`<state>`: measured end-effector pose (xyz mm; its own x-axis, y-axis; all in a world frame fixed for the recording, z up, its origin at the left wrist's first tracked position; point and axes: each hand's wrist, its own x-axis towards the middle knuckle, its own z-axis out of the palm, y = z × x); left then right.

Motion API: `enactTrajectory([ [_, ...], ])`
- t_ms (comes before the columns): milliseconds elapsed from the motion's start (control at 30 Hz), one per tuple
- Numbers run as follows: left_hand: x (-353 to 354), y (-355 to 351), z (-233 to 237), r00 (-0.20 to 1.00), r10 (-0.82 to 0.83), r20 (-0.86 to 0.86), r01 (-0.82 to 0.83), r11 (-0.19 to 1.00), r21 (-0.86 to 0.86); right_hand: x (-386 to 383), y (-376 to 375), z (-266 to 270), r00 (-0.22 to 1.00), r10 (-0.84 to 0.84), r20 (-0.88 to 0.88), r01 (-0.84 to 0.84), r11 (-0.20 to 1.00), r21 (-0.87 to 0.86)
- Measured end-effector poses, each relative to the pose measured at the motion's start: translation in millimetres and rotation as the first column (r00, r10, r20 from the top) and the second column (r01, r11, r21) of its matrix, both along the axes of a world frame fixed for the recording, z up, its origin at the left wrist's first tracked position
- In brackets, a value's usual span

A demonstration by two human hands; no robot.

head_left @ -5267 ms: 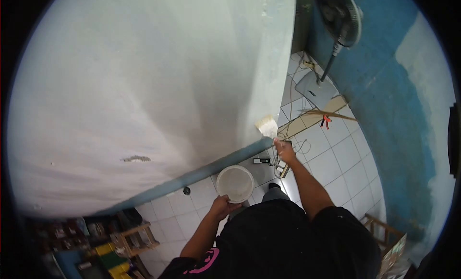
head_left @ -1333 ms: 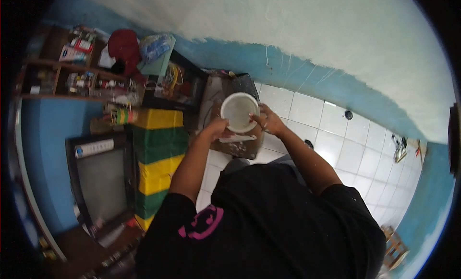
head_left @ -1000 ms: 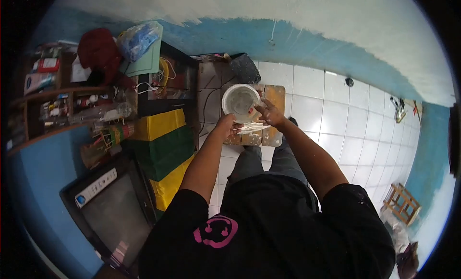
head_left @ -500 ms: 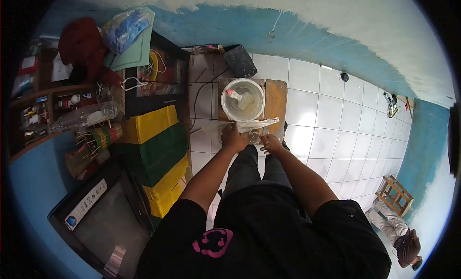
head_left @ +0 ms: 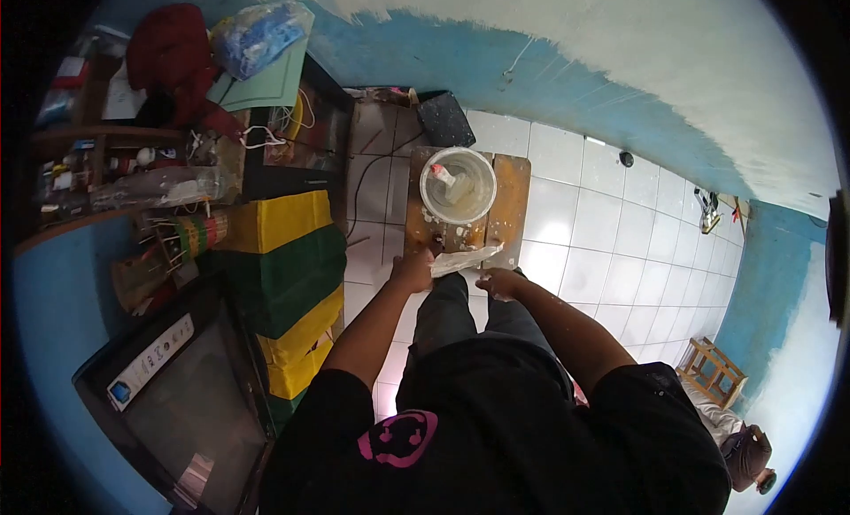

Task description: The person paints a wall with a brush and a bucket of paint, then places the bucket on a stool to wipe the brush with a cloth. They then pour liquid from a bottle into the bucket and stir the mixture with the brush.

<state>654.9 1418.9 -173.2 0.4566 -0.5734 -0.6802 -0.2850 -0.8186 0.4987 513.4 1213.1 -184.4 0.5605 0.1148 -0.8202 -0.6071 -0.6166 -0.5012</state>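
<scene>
A crumpled white strip [head_left: 467, 260], cloth or plastic, stretches over the near edge of a paint-spotted wooden stool [head_left: 512, 192]. At its left end, my left hand [head_left: 413, 271] is closed around it. My right hand [head_left: 503, 283] is just below the strip's right end, its fingers loosely apart and pale marks on their tips. What lies under those fingers is hard to see. Beyond both hands, a whitish plastic bucket [head_left: 482, 216] stands on the stool. Inside it leans a pale tool with a red end [head_left: 440, 173], perhaps a brush.
To the left are a box draped in yellow and green [head_left: 282, 267], an old television [head_left: 190, 418] and a cluttered shelf [head_left: 97, 178]. A dark box [head_left: 445, 119] sits by the half-painted wall [head_left: 425, 50]. At lower right, a person [head_left: 744, 453] is near a wooden stool frame [head_left: 713, 373].
The white strip has come away from beside the bucket towards my body, with my left hand at its end. Both hands are lower and nearer me. The view has shifted slightly.
</scene>
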Motion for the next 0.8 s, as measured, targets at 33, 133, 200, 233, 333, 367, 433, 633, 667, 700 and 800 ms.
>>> enactTrajectory([
  [33, -5.5, 9.3, -2.9, 0.998, 0.047, -0.042, -0.046, 0.999, 0.003, 15.7, 0.5, 31.6, 0.964, -0.042, -0.263, 0.062, 0.996, 0.070],
  [133, -12.6, 24.7, 18.4, 0.955, 0.209, -0.210, -0.234, 0.967, -0.104, 12.6, 8.1, 50.7, 0.924, -0.076, -0.375, 0.152, 0.972, 0.177],
  [200, -20.9, 31.4, 35.1, 0.902, 0.275, -0.332, -0.351, 0.916, -0.194, 8.2, 18.8, 64.5, 0.966, -0.182, -0.181, 0.231, 0.926, 0.298],
  [233, -26.8, 34.0, 40.4, 0.876, 0.292, -0.384, -0.398, 0.887, -0.234, 9.4, 23.4, 70.4, 0.973, -0.226, -0.052, 0.226, 0.879, 0.419],
  [333, -35.4, 28.8, 68.9, 0.754, 0.296, -0.587, -0.545, 0.780, -0.306, 31.0, 36.9, 104.6, 0.878, -0.455, -0.149, 0.468, 0.747, 0.472],
  [367, -40.9, 27.9, 70.2, 0.719, 0.288, -0.633, -0.592, 0.732, -0.338, 35.9, 41.3, 112.0, 0.863, -0.500, -0.074, 0.465, 0.726, 0.506],
  [433, -45.4, 18.6, 85.9, 0.676, 0.300, -0.673, -0.645, 0.683, -0.343, 49.8, 39.3, 123.0, 0.929, -0.370, -0.005, 0.358, 0.894, 0.270],
  [633, -46.1, -8.3, 152.9, 0.719, 0.530, -0.450, -0.657, 0.730, -0.189, 66.3, 42.8, 94.4, 0.786, -0.395, 0.476, 0.278, 0.913, 0.300],
  [667, -45.8, -13.1, 157.6, 0.723, 0.511, -0.465, -0.632, 0.761, -0.145, 70.9, 42.3, 88.6, 0.823, -0.389, 0.413, 0.297, 0.915, 0.272],
  [700, -45.8, -19.1, 161.4, 0.722, 0.495, -0.482, -0.607, 0.789, -0.099, 79.5, 39.3, 96.6, 0.863, -0.484, 0.149, 0.406, 0.837, 0.366],
  [800, -53.9, -35.1, 152.6, 0.658, 0.514, -0.550, -0.651, 0.756, -0.073, 87.8, 41.5, 90.0, 0.768, -0.614, -0.183, 0.615, 0.626, 0.480],
])
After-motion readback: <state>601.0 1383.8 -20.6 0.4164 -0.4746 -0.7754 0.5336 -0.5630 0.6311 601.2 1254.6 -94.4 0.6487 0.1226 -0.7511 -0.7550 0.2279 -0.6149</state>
